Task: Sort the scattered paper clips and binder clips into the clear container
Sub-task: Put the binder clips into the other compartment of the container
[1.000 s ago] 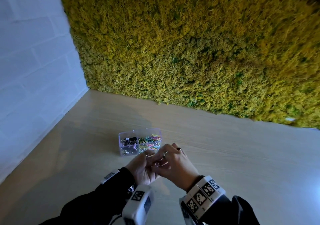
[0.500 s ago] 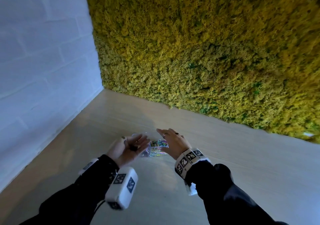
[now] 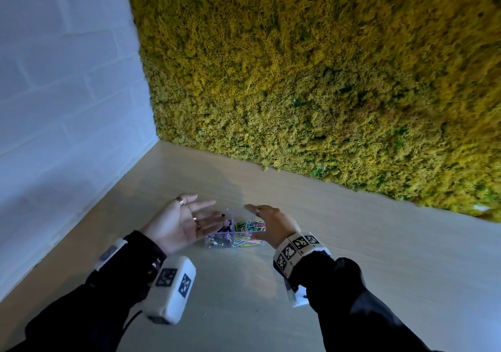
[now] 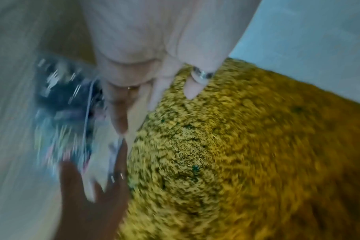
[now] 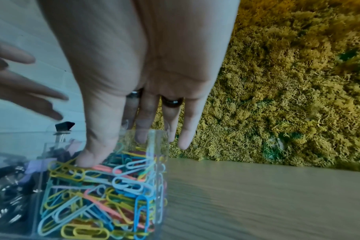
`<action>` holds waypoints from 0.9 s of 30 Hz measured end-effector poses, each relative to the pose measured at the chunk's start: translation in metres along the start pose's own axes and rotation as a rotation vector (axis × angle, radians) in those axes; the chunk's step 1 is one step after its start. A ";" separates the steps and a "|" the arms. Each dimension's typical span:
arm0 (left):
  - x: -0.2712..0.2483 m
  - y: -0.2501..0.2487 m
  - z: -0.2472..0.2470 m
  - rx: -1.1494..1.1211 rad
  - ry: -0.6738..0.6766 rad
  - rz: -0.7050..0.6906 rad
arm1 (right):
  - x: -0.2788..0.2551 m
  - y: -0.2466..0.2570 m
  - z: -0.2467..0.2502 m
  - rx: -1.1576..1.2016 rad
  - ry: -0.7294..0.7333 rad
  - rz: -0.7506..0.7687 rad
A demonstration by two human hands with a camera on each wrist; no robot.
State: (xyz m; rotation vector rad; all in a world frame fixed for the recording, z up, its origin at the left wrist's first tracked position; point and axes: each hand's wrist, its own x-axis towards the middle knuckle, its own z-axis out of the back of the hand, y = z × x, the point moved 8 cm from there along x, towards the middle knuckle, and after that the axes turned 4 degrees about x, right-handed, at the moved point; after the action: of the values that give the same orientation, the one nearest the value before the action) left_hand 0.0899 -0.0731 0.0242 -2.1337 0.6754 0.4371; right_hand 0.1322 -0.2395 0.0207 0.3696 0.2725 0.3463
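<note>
A clear two-compartment container stands on the wooden table. Coloured paper clips fill its right compartment and dark binder clips its left. My left hand hovers palm up at the container's left side, fingers straight, holding nothing. A black binder clip shows just under those fingertips, above the left compartment. My right hand reaches over the right compartment with straight fingers. In the right wrist view its thumb touches the paper clips. The left wrist view is blurred.
A yellow-green moss wall rises behind the table, and a white brick wall closes the left side. Bare wooden tabletop stretches to the right of the container and in front of it.
My hands were joined in front of the container one second ago. They have parted and moved forward to either side of it, and the left palm has turned up and opened.
</note>
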 end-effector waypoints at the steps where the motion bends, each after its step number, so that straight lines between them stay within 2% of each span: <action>1: -0.002 -0.005 0.002 0.102 -0.031 -0.061 | 0.000 0.001 0.000 0.007 0.008 0.008; 2: -0.002 -0.011 0.007 0.255 -0.091 -0.139 | 0.000 0.001 0.001 0.016 0.011 0.020; 4: -0.004 -0.023 0.015 0.707 -0.257 -0.299 | -0.002 0.001 0.001 0.054 0.009 0.038; 5: -0.002 -0.024 0.015 0.934 -0.286 -0.355 | -0.004 0.000 0.002 0.092 -0.002 0.043; 7: 0.006 -0.009 0.014 1.219 -0.238 -0.350 | -0.010 -0.005 0.007 0.188 -0.060 0.044; 9: 0.015 0.008 0.018 1.251 -0.186 -0.317 | -0.018 -0.017 0.012 0.279 -0.144 -0.005; 10: 0.018 0.011 0.020 1.240 -0.201 -0.322 | -0.023 -0.025 0.013 0.327 -0.175 -0.043; 14: 0.027 0.014 0.016 1.304 -0.285 -0.398 | -0.043 -0.054 0.000 0.504 -0.199 -0.167; 18: 0.026 0.027 -0.004 1.317 -0.254 -0.411 | -0.062 -0.074 -0.004 0.560 -0.253 -0.206; 23: 0.030 0.046 -0.023 1.217 -0.170 -0.404 | -0.089 -0.093 -0.003 0.616 -0.358 -0.259; 27: 0.030 0.064 -0.039 1.240 -0.053 -0.345 | -0.107 -0.104 -0.006 0.644 -0.415 -0.290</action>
State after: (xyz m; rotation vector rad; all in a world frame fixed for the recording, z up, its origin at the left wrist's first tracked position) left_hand 0.0779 -0.1459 -0.0073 -1.0026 0.3541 -0.1309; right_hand 0.0618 -0.3686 -0.0047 1.0087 0.0192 -0.1200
